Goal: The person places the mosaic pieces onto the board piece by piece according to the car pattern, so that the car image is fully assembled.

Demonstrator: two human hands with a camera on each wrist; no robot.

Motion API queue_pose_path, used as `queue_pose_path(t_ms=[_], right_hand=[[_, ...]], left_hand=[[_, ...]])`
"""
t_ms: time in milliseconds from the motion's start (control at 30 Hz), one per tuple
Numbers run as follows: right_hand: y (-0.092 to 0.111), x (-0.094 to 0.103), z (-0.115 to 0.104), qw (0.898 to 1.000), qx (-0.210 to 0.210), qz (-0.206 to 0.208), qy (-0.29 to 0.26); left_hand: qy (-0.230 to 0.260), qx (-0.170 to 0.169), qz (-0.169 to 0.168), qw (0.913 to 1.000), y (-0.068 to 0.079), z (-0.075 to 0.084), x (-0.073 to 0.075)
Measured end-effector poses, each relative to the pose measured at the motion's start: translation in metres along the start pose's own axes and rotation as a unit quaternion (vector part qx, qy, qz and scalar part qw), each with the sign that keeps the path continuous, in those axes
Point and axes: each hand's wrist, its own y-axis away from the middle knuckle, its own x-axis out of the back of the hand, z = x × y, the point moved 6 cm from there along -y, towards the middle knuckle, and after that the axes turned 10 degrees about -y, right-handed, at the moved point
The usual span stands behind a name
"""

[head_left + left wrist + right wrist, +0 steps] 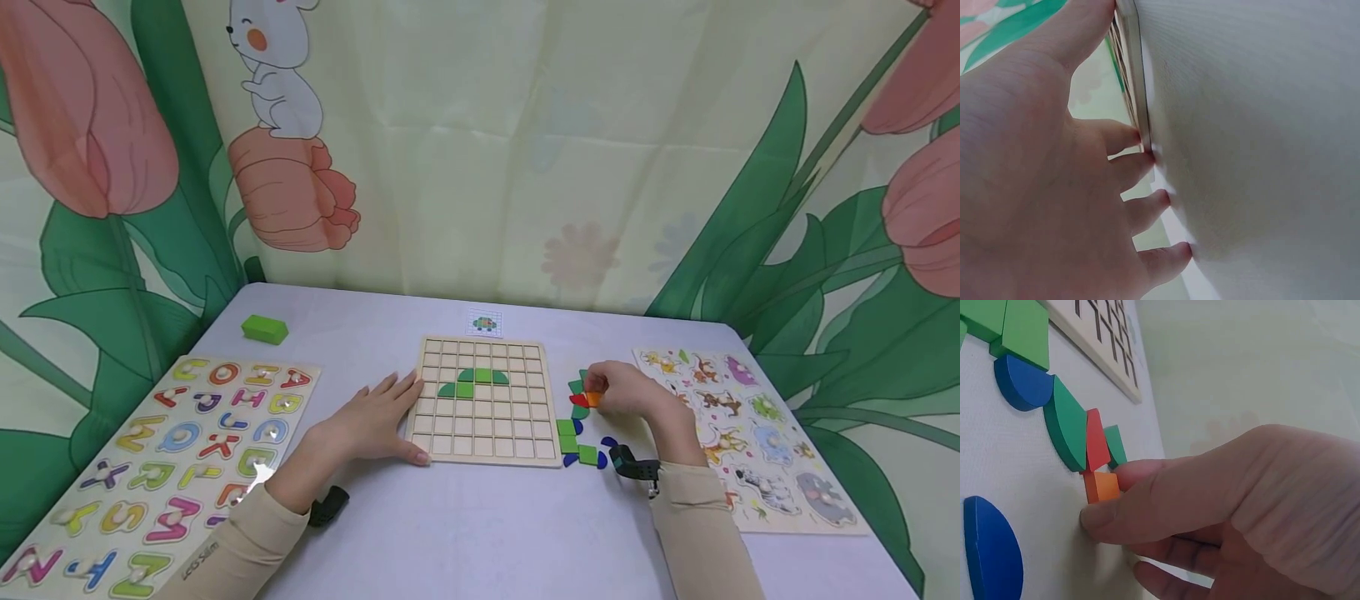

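Observation:
The wooden grid board lies in the middle of the table, with green squares and green curved-edge pieces set in its upper middle cells. My left hand rests at the board's left side, fingers extended; in the left wrist view the fingertips meet the tabletop beside the board edge. Right of the board, my right hand pinches an orange block between thumb and index finger, low over the table. A red piece and a dark green curved piece lie against it.
Loose green squares and blue curved pieces lie beside the board's right edge. A small pattern card sits behind it. An alphabet puzzle is at left, an animal puzzle at right, a green block at back left.

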Motion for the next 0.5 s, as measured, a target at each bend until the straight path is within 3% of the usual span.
queue_pose_path(t_ms=[500], right_hand=[[-0.0051, 0.0002, 0.0019, 1.000, 0.001, 0.020, -0.019]], left_hand=[[0.009, 0.002, 0.002, 1.0000, 0.0016, 0.0004, 0.0010]])
